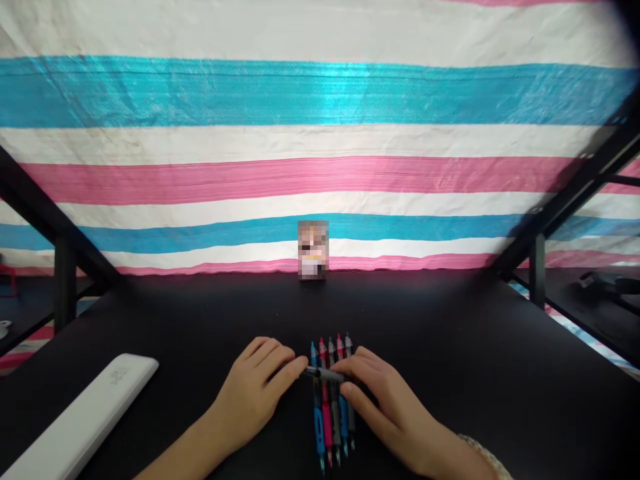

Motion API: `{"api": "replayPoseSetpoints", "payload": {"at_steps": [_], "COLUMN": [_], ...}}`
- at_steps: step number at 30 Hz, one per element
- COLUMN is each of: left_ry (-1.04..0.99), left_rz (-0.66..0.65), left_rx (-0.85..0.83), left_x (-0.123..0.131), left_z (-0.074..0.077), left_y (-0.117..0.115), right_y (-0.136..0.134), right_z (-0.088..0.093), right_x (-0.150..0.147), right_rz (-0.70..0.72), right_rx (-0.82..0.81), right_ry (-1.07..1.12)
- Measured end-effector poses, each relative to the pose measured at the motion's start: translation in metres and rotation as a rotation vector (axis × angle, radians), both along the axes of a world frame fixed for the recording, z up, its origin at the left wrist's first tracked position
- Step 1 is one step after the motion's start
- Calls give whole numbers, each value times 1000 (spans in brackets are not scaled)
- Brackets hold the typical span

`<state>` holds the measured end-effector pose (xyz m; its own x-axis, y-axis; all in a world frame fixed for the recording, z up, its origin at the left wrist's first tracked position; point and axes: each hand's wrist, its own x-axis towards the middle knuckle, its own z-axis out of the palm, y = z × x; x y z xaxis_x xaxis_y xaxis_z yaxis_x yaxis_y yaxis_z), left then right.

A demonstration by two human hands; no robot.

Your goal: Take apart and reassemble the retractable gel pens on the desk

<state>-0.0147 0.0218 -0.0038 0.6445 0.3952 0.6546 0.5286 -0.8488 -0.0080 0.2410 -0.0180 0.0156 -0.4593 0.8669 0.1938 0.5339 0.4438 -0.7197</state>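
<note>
Several pens point(326, 413) in blue, pink and grey lie side by side on the black table, tips pointing away from me. Across them, above their upper halves, runs a grey and black pen point(327, 375). My left hand point(263, 383) pinches its left end between thumb and fingers. At its right end, my right hand point(383, 400) holds it with thumb and forefinger, beside the row of pens. Parts of the rightmost pens are hidden behind the held pen and my right fingers.
A long white case point(90, 417) lies on the black table point(210, 320) at the left. A small blurred card point(313, 251) stands at the back edge. Black metal frame bars rise at both sides, before a striped sheet point(320, 180).
</note>
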Motion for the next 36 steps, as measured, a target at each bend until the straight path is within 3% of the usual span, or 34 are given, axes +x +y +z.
{"api": "replayPoseSetpoints", "payload": {"at_steps": [7,16,22,29,32,36], "left_ry": [-2,50,2,1,-65,-269], "left_rz": [20,47,41,36,16,63], "left_rx": [37,15,-176,-536,-654,-732], "left_x": [6,1,3,4,3,-1], "left_z": [2,1,-3,-1,2,4], "left_y": [-8,-7,-22,-25,-21,-18], "right_y": [5,9,7,7,8,6], "right_z": [-13,-21,-26,-31,-27,-16], "right_x": [-3,3,-3,0,4,8], "right_rz": [12,-56,-72,-34,-17,-54], "right_rx": [87,204,360,461,419,246], "right_ry": [-157,-136,-134,-198,-199,-97]}}
